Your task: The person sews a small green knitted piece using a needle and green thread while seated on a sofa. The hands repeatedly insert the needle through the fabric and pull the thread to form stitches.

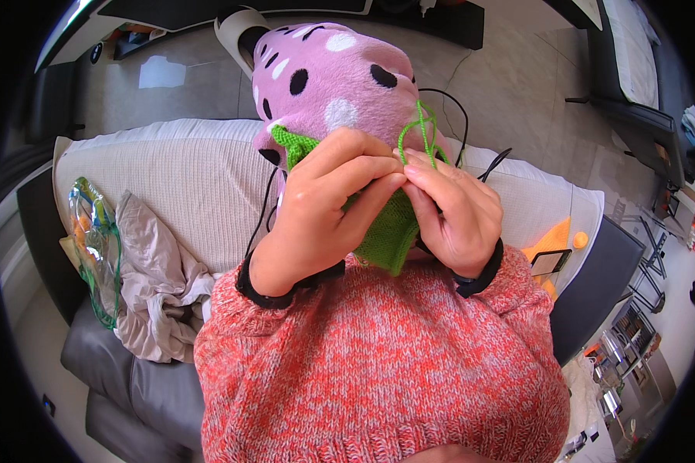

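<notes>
My left hand (320, 208) and my right hand (457, 212) meet in front of my chest, their fingertips pinched close together. Between and below them hangs a piece of green knitting (391, 235), and the left hand is closed on it. A curled corner of the same fabric sticks out beyond the left hand. Loose green yarn (420, 127) loops up from the right fingertips, which are closed at the top edge of the knitting. Whether a needle or hook sits between the fingers is hidden. A pink spotted plush blanket (340, 73) covers my lap behind the work.
I sit on a sofa with a cream cover (185, 177). At left lie a clear plastic bag (94, 247) and a crumpled beige cloth (150, 282). At right are a dark phone-like object (550, 262) and an orange ball-like thing (580, 240). A black cable (462, 116) curves beside the blanket.
</notes>
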Action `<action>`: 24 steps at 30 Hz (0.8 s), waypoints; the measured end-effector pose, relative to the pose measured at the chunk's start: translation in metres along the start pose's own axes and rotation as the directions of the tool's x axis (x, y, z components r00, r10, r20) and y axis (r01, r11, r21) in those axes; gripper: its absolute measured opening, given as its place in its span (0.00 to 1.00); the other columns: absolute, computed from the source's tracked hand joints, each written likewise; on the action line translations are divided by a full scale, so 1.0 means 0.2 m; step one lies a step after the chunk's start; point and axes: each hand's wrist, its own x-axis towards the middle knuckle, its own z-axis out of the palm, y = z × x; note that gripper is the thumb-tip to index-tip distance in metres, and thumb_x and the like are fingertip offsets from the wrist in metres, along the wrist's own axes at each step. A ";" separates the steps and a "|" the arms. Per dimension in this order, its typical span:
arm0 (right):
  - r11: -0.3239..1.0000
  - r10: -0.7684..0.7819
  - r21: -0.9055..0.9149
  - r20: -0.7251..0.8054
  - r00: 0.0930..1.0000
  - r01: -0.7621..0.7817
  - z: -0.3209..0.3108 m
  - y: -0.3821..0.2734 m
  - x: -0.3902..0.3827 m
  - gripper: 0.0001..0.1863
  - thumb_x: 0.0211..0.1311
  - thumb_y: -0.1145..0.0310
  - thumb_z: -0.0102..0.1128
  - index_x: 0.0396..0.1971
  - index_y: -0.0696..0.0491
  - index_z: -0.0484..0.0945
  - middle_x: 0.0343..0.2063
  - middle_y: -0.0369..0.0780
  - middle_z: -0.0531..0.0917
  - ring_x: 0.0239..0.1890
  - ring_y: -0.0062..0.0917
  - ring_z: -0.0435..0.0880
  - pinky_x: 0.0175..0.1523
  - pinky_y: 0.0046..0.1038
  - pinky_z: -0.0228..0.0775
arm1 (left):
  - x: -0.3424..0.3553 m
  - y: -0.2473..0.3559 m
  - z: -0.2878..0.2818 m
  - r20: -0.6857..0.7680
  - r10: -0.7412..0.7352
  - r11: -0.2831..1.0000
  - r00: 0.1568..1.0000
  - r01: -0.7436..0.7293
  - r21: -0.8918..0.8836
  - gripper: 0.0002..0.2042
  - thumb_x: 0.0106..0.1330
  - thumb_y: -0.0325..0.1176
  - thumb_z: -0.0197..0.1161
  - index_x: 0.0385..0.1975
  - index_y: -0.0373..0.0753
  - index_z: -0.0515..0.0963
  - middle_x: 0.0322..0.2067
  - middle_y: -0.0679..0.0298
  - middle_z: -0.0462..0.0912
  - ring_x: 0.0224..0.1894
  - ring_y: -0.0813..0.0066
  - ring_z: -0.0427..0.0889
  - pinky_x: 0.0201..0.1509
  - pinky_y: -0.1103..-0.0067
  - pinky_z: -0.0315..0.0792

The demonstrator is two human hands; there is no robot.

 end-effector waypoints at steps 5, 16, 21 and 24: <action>0.915 0.210 0.358 -0.031 0.977 -0.185 -0.03 0.00 0.02 0.07 0.63 0.76 0.60 0.40 0.60 0.77 0.41 0.50 0.84 0.42 0.36 0.85 0.48 0.29 0.76 | 0.01 0.01 -0.01 0.029 0.058 0.995 0.998 -0.060 0.081 0.10 0.50 0.20 0.69 0.32 0.33 0.78 0.30 0.60 0.78 0.32 0.63 0.78 0.33 0.74 0.72; -0.077 0.467 0.996 -0.001 0.884 0.042 -0.64 0.09 -0.04 0.06 0.72 0.72 0.46 0.35 0.56 0.70 0.18 0.39 0.71 0.10 0.18 0.63 0.12 0.19 0.59 | 0.01 0.01 0.01 -0.041 0.025 0.997 0.999 -0.022 0.076 0.09 0.48 0.19 0.69 0.28 0.34 0.77 0.28 0.60 0.77 0.29 0.64 0.77 0.31 0.75 0.70; 0.231 0.501 0.913 -0.407 0.764 0.335 -1.05 0.11 -0.07 0.05 0.71 0.73 0.46 0.37 0.57 0.71 0.16 0.35 0.66 0.09 0.14 0.60 0.12 0.15 0.57 | 0.01 0.03 0.02 -0.052 0.021 0.996 0.998 -0.017 0.091 0.08 0.48 0.18 0.67 0.27 0.33 0.77 0.27 0.59 0.77 0.29 0.63 0.77 0.31 0.75 0.70; 0.253 0.514 0.912 -0.410 0.754 0.323 -1.14 0.12 -0.12 0.05 0.72 0.73 0.46 0.39 0.58 0.70 0.17 0.34 0.65 0.09 0.10 0.58 0.13 0.12 0.55 | 0.01 0.04 0.03 -0.059 0.030 0.995 0.998 -0.024 0.102 0.08 0.48 0.17 0.66 0.27 0.33 0.76 0.28 0.59 0.77 0.29 0.63 0.76 0.31 0.74 0.70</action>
